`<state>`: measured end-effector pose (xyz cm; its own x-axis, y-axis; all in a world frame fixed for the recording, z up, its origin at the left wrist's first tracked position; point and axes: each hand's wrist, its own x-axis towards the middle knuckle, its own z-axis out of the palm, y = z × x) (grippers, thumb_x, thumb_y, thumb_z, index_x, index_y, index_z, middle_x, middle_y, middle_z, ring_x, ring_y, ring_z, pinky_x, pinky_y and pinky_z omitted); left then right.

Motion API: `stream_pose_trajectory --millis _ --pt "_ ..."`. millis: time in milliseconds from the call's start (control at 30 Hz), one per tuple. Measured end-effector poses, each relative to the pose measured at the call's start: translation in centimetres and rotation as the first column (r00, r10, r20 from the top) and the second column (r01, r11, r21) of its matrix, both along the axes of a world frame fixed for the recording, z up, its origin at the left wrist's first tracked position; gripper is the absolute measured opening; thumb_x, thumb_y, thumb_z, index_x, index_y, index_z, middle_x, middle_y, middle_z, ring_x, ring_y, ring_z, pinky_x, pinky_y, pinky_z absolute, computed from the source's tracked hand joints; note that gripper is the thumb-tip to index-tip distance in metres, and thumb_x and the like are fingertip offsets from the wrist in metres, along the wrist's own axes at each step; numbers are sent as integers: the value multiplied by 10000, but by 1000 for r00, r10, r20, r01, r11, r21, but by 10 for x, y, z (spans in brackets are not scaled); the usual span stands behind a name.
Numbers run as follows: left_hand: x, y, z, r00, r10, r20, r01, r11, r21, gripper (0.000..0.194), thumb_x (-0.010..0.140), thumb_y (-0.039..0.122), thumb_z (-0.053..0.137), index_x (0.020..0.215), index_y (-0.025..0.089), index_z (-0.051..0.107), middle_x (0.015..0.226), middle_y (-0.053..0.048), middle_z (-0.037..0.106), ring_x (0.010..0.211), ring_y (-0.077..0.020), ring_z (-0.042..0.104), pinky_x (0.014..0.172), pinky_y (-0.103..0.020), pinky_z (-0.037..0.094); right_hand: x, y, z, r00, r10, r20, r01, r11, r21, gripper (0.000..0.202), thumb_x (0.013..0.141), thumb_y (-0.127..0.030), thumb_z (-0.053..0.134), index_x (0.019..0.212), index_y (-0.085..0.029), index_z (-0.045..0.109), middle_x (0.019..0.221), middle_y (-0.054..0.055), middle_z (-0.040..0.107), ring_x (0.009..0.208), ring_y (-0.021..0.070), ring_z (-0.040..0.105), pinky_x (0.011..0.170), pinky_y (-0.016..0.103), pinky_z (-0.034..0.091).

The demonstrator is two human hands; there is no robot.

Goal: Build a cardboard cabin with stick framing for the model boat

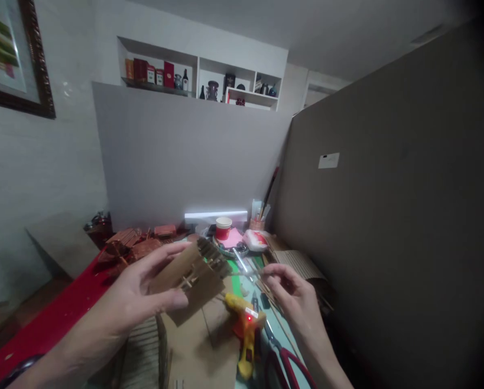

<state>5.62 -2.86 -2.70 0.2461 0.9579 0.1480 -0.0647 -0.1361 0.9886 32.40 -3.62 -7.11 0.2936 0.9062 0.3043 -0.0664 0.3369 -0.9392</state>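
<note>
My left hand (144, 294) is wrapped round a small brown cardboard model (203, 286), held tilted above the work table. Its upper end has a ridged, corrugated edge, and a small cross-shaped piece (188, 280) sits on the near side. To the right of the model, my right hand (292, 289) pinches thumb and fingers together. A thin, blurred line runs from these fingertips towards the model's edge; what it is I cannot make out. Just below, a yellow hot glue gun (246, 337) with a lit red light lies on the table.
Red-handled scissors (286, 359) lie near my right forearm. A cardboard sheet (201, 351) covers the near table. Behind are a paper cup (223, 228), a white-and-red packet (256, 240), a brush holder (258, 219) and reddish-brown model pieces (132, 246). Grey panels (193, 156) stand behind and right.
</note>
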Motion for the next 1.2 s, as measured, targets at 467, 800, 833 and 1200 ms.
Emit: stream_pose_trajectory --millis 467,800,833,1200 --pt "-5 -8 10 996 74 58 -64 985 -158 642 605 328 921 1181 381 642 1233 57 724 1141 -237 667 790 -206 570 -4 -6 -5 983 144 115 -131 985 -112 335 900 -549 610 913 -226 523 611 -84 457 415 73 395 366 177 283" --pt "-6 1 1 997 -39 -70 36 998 -48 540 600 338 928 1089 417 714 1170 53 737 1106 -249 688 818 -227 586 -5 -11 -2 948 94 304 -92 996 -20 485 752 -268 766 1189 -253 555 1110 48 685 918 206 683 767 274 536" --pt "-6 2 0 992 -66 -108 63 998 -27 528 614 343 920 1093 421 713 1159 53 738 1109 -256 687 826 -240 588 -5 -11 -4 932 73 354 -77 997 -2 471 769 -266 748 1205 -251 569 1122 56 690 946 221 685 798 295 535" --pt "13 -7 -13 857 45 -513 52 983 174 529 769 390 774 1260 444 583 1332 36 640 1203 -303 612 1076 -450 475 -21 -31 -1 622 -374 689 172 923 346 331 923 -213 544 1253 -191 521 988 73 735 777 190 723 675 274 583"
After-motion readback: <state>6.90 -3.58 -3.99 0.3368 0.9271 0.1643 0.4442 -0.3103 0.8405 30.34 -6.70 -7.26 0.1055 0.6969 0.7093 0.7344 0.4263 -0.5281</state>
